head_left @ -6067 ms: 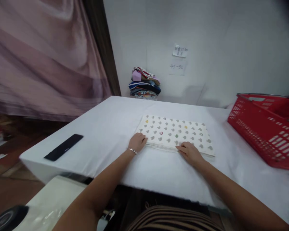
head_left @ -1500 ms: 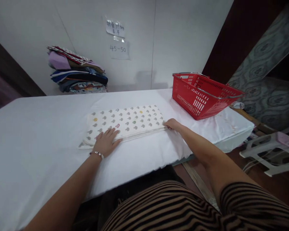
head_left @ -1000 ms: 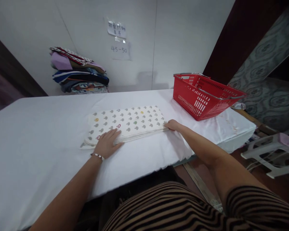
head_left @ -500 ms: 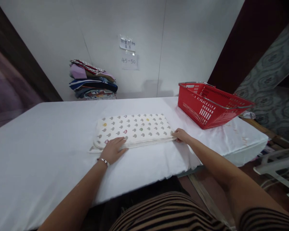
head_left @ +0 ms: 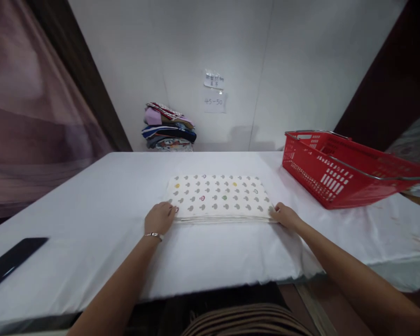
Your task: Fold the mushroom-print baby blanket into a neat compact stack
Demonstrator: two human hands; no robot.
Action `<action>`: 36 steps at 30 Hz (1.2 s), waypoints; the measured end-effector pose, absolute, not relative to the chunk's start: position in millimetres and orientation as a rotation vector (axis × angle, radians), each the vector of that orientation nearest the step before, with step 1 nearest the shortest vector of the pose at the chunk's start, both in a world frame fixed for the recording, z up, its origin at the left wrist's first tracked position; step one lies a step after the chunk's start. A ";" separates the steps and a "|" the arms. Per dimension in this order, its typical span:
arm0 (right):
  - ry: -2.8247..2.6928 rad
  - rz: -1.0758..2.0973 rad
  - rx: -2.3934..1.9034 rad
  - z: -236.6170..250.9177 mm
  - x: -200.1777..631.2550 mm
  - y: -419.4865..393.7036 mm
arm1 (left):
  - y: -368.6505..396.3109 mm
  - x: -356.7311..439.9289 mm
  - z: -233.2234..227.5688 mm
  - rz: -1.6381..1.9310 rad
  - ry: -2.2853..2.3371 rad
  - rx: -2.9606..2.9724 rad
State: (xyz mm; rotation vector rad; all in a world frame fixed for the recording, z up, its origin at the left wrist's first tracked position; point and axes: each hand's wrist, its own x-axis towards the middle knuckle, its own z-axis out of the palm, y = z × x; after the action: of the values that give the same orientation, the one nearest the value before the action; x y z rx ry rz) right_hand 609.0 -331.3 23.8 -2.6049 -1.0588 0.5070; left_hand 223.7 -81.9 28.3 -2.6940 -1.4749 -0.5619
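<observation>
Cloth: folded patterned cloth (head_left: 219,198) lies flat mid-table on the white table (head_left: 91,196).
Left hand: your left hand (head_left: 159,218) rests on its near left corner, fingers loosely curled.
Right hand: your right hand (head_left: 285,216) pinches the near right corner.
Basket: red basket (head_left: 339,170) sits well right.
Stack: folded clothes (head_left: 168,127) against the wall.
Edge: black slab (head_left: 10,261) far left.

Black flat object (head_left: 10,262) cut off by the left edge. Red basket (head_left: 339,170) running out past the right edge, far corner lost. Notes on the wall (head_left: 214,91) too small to read in full (only "45–50" legible). Left hand (head_left: 158,218) fingertips tucked under the folded cloth (head_left: 219,198), hidden.
</observation>
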 end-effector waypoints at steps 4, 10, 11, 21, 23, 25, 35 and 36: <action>-1.306 0.224 -2.717 20.8 609.1 -337.1 | -74.0 225.0 23.6 -0.560 -1.361 -2.706; -1.871 -0.218 -2.203 10.1 588.5 -313.0 | -71.5 223.4 -1.6 -0.435 -1.384 -2.792; -1.929 -0.182 -2.165 8.1 583.5 -307.8 | -72.2 222.2 -4.2 -0.442 -1.395 -2.795; -2.135 -0.126 -2.104 -22.1 579.5 -304.2 | -63.5 232.5 26.4 -0.357 -1.681 -2.812; -2.146 -0.149 -2.086 -23.6 580.0 -303.8 | -52.1 253.2 36.6 -0.385 -1.621 -2.805; -2.151 -0.140 -2.086 -22.7 579.0 -303.8 | -36.1 275.0 41.2 -0.381 -1.503 -2.834; -2.070 0.346 -2.182 29.9 566.1 -271.4 | 17.8 297.2 5.8 -0.009 -1.555 -2.805; -2.076 0.309 -2.142 38.2 557.6 -254.1 | 17.0 296.9 5.4 -0.011 -1.553 -2.800</action>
State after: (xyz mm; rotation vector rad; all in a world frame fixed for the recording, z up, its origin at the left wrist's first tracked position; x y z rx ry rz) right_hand 557.6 -254.1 38.2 -2.1415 -2.0764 0.3090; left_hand 296.9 17.0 5.4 -2.8002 -1.5527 -0.0111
